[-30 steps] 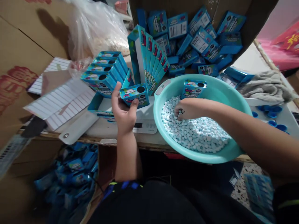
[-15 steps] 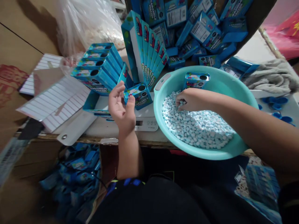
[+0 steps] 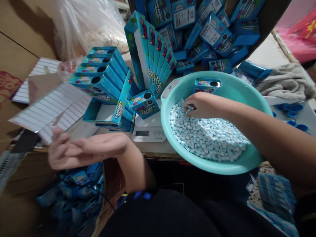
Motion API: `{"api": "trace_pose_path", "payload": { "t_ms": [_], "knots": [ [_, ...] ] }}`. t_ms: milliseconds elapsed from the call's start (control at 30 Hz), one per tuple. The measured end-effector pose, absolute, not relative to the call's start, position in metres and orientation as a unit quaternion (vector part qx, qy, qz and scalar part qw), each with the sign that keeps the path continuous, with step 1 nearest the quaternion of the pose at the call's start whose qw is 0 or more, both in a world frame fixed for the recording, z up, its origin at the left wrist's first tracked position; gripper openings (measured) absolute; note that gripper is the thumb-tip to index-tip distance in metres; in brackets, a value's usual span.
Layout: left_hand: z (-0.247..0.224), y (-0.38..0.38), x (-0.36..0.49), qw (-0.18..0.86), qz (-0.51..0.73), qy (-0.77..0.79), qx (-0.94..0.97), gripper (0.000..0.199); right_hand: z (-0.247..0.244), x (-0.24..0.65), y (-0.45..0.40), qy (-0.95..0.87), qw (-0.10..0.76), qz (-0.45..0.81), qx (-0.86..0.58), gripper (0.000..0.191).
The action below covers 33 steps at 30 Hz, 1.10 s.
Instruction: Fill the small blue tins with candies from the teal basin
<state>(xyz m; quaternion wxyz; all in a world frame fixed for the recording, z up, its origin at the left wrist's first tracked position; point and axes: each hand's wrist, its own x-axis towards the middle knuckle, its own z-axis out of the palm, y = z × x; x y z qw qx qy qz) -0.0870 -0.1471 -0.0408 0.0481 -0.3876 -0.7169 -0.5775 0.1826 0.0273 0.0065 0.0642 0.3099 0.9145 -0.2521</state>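
Note:
My left hand, palm up with its fingers loosely apart, hangs over the table's front edge at the left and holds nothing. My right hand is inside the turquoise basin, its fingers bent round some of the pale blue candies. A small blue box stands inside the basin behind that hand. Another blue box rests on the white scale, whose display is lit, with neither hand touching it.
Upright boxes fill part of a display tray at the left. Flattened cartons lie beside it. Behind are folded display cartons and many blue boxes. Blue scoops and a grey cloth lie right.
My left hand has moved from beside the box on the scale down and to the left, uncovering the scale's display. My right hand has stayed in the candies.

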Motion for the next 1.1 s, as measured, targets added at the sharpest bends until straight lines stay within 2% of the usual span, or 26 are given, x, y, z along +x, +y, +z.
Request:
{"api": "trace_pose_path", "payload": {
  "t_ms": [100,167,300,367,667,900,967,1100],
  "knots": [
    [-0.038,-0.135,-0.088,0.057,-0.574,-0.728,-0.371,0.061,0.007,0.182,0.028,0.913,0.071,-0.258,0.309,0.017],
    [-0.040,-0.129,-0.093,0.102,-0.586,-0.725,-0.347,0.063,0.007,0.182,0.028,0.916,0.068,-0.263,0.297,0.014],
    [-0.047,-0.117,-0.104,0.301,-0.712,-0.592,-0.226,0.046,0.007,0.181,0.028,0.923,0.056,-0.270,0.270,0.013],
    [-0.048,-0.110,-0.105,0.337,-0.754,-0.525,-0.207,0.038,0.006,0.181,0.028,0.926,0.046,-0.271,0.258,0.014],
    [-0.043,-0.104,-0.099,0.359,-0.735,-0.534,-0.214,0.017,0.000,0.183,0.033,0.921,0.032,-0.254,0.292,0.016],
    [-0.048,-0.105,-0.091,0.289,-0.759,-0.550,-0.192,0.022,0.005,0.187,0.027,0.924,0.042,-0.213,0.316,0.019],
    [-0.050,-0.107,-0.089,0.284,-0.742,-0.581,-0.177,0.018,0.007,0.187,0.023,0.922,0.018,-0.199,0.332,0.021],
    [-0.050,-0.109,-0.087,0.290,-0.715,-0.620,-0.142,0.010,0.027,0.175,0.018,0.918,-0.091,-0.174,0.343,0.025]
  ]
}}
